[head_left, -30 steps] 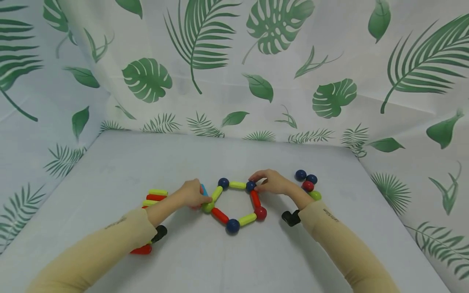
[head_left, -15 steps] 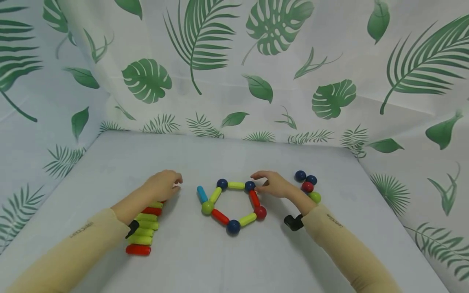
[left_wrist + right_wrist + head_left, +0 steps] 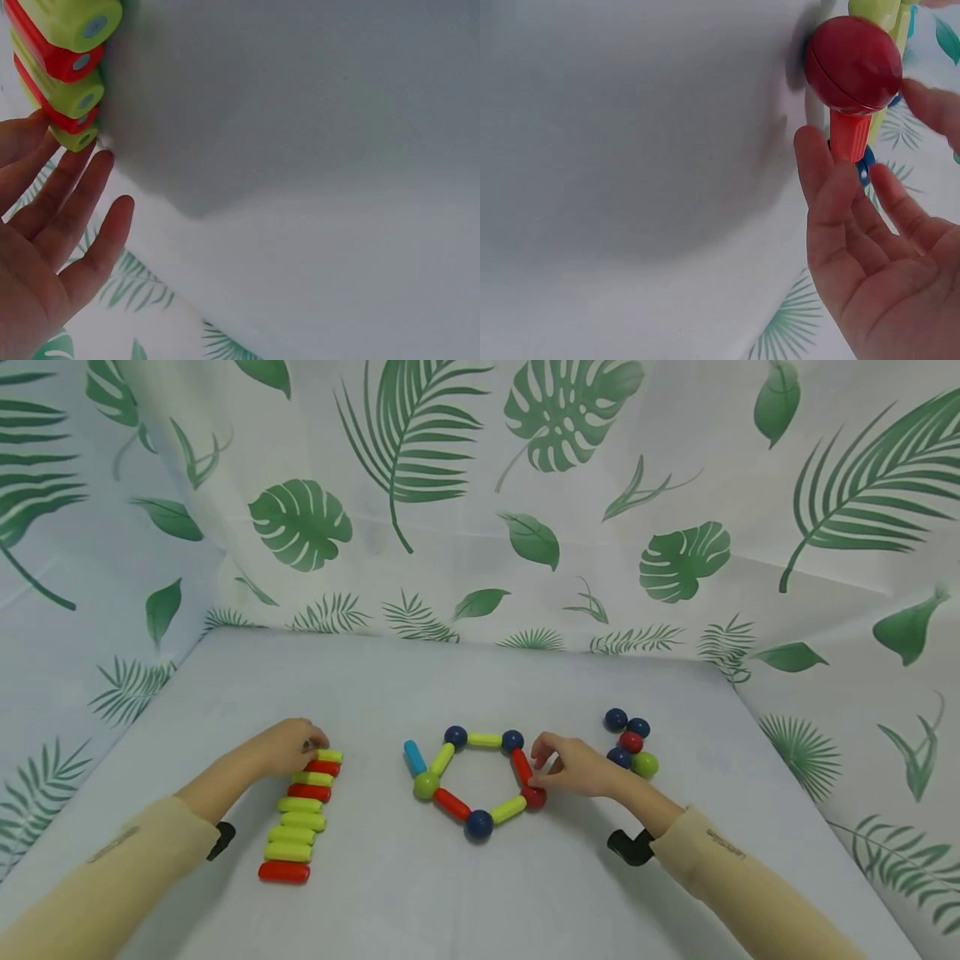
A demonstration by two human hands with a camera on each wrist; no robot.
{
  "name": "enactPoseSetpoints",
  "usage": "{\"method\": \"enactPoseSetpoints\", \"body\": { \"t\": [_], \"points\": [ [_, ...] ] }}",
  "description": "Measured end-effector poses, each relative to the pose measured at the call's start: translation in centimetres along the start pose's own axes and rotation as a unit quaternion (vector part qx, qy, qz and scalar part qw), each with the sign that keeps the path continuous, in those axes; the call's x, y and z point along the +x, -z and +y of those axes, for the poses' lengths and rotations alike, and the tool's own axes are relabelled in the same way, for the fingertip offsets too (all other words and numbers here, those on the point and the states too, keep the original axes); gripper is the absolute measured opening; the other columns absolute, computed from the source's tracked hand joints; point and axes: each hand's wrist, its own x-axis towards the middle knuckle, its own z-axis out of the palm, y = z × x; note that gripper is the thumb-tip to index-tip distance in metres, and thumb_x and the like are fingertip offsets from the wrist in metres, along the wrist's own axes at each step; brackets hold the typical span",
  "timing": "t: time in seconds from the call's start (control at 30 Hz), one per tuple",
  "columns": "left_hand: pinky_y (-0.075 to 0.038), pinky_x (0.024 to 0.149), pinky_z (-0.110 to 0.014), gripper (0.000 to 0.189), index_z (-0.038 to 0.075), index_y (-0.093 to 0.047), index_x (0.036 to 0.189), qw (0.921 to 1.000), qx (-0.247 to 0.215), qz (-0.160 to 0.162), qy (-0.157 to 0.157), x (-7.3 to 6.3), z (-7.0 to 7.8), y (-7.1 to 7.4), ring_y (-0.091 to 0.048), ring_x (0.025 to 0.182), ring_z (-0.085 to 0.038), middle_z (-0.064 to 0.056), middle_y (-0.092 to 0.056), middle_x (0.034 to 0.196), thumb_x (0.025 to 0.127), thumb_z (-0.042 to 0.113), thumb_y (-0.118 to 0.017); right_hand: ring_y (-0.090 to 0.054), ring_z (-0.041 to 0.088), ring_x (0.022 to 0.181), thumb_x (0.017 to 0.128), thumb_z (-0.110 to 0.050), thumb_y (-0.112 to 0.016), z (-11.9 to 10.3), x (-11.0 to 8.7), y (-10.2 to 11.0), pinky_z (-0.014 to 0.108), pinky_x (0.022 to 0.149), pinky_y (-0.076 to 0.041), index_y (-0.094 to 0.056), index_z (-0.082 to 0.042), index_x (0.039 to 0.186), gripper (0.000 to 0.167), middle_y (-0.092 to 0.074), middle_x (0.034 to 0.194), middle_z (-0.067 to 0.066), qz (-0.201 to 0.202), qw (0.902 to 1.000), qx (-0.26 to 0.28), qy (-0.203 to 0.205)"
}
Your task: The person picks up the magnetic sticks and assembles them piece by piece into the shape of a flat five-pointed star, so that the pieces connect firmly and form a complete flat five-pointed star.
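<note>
At the far end of a row of short lime and red rods, my left hand (image 3: 292,746) reaches the last lime rod (image 3: 329,756); its fingers look fairly straight in the left wrist view and touch or nearly touch that rod (image 3: 76,141). My right hand (image 3: 576,766) hovers by the pentagon's right side, fingers loosely bent and thumb near the red ball (image 3: 855,64). Beyond this ball its red rod (image 3: 849,135) shows between the fingers. The pentagon joins balls and rods, with a lime ball (image 3: 426,786) at left bearing an extra blue rod (image 3: 414,758).
Loose balls, among them a lime one (image 3: 644,765) and a small red one (image 3: 631,742), lie to the right. The row's nearest piece is a red rod (image 3: 284,872). A leaf-patterned cloth (image 3: 480,527) hangs behind the white table (image 3: 465,910).
My left hand has left the blue rod by the lime ball and moved left to the row of rods. My right hand has come off the far blue ball, toward the red ball.
</note>
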Motion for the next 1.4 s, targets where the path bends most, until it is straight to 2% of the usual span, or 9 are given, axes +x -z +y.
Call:
{"method": "enactPoseSetpoints", "body": {
  "t": [0.2, 0.43, 0.57, 0.73, 1.0, 1.2, 1.4],
  "points": [
    [-0.048, 0.077, -0.042, 0.014, -0.006, -0.064, 0.096, 0.9999, -0.008, 0.01, 0.002, -0.1, -0.4, -0.1, -0.058, 0.086, -0.028, -0.013, -0.062, 0.091, 0.086, -0.002, -0.056, -0.059, 0.016, 0.078, 0.08, -0.022, -0.071, 0.3, -0.7, -0.3, 0.027, 0.069, -0.05, -0.054, -0.008, 0.095, 0.027, -0.058, 0.088, 0.001, -0.034, 0.9992, 0.013, 0.016],
    [-0.048, 0.077, -0.04, 0.015, -0.006, -0.063, 0.099, 0.9992, -0.035, 0.016, 0.008, 1.0, -0.1, 0.6, -0.056, 0.084, -0.023, -0.012, -0.062, 0.091, 0.087, 0.002, -0.057, -0.057, 0.015, 0.078, 0.077, -0.018, -0.074, 0.1, -0.7, -0.8, 0.026, 0.068, -0.05, -0.054, -0.009, 0.094, 0.028, -0.059, 0.091, 0.001, -0.037, 0.9991, 0.003, 0.018],
    [-0.048, 0.077, -0.04, 0.016, -0.006, -0.064, 0.099, 0.9989, -0.036, 0.027, 0.005, 2.4, 0.8, 0.9, -0.056, 0.084, -0.024, -0.012, -0.062, 0.092, 0.088, 0.004, -0.058, -0.057, 0.015, 0.077, 0.077, -0.017, -0.073, 0.2, -0.8, -0.9, 0.024, 0.067, -0.05, -0.055, -0.01, 0.094, 0.027, -0.058, 0.091, 0.001, -0.035, 0.9991, -0.004, 0.022],
    [-0.048, 0.077, -0.037, 0.017, -0.006, -0.063, 0.1, 0.9983, -0.052, 0.024, 0.004, 4.6, 2.5, 1.1, -0.057, 0.085, -0.024, -0.013, -0.063, 0.093, 0.089, 0.006, -0.057, -0.058, 0.014, 0.077, 0.077, -0.017, -0.073, 0.2, -0.9, -0.9, 0.024, 0.067, -0.05, -0.055, -0.01, 0.094, 0.026, -0.058, 0.09, 0.0, -0.033, 0.999, -0.008, 0.03],
    [-0.047, 0.079, -0.036, 0.019, -0.003, -0.064, 0.101, 0.9956, -0.092, 0.009, 0.01, 7.4, 4.9, 0.2, -0.056, 0.087, -0.022, -0.011, -0.063, 0.095, 0.089, 0.01, -0.059, -0.058, 0.015, 0.078, 0.078, -0.015, -0.072, 0.5, -0.6, -0.6, 0.024, 0.068, -0.05, -0.055, -0.01, 0.095, 0.025, -0.059, 0.092, 0.001, -0.024, 0.9991, -0.013, 0.032],
    [-0.048, 0.078, -0.033, 0.02, -0.001, -0.065, 0.102, 0.9942, -0.107, -0.012, 0.012, 8.8, 6.4, -0.5, -0.056, 0.087, -0.02, -0.009, -0.063, 0.095, 0.09, 0.013, -0.058, -0.058, 0.015, 0.078, 0.078, -0.015, -0.072, 0.7, -0.3, -0.5, 0.026, 0.069, -0.051, -0.055, -0.01, 0.095, 0.024, -0.059, 0.092, 0.001, -0.023, 0.9995, -0.006, 0.023],
    [-0.048, 0.074, -0.03, 0.019, -0.001, -0.066, 0.101, 0.9934, -0.109, -0.029, 0.022, 9.2, 7.2, -1.0, -0.055, 0.083, -0.019, -0.009, -0.063, 0.095, 0.089, 0.012, -0.059, -0.058, 0.015, 0.078, 0.079, -0.014, -0.071, 0.6, -0.1, -0.5, 0.027, 0.069, -0.051, -0.055, -0.009, 0.096, 0.024, -0.059, 0.092, 0.002, -0.019, 0.9995, -0.006, 0.023]
  ]
}}
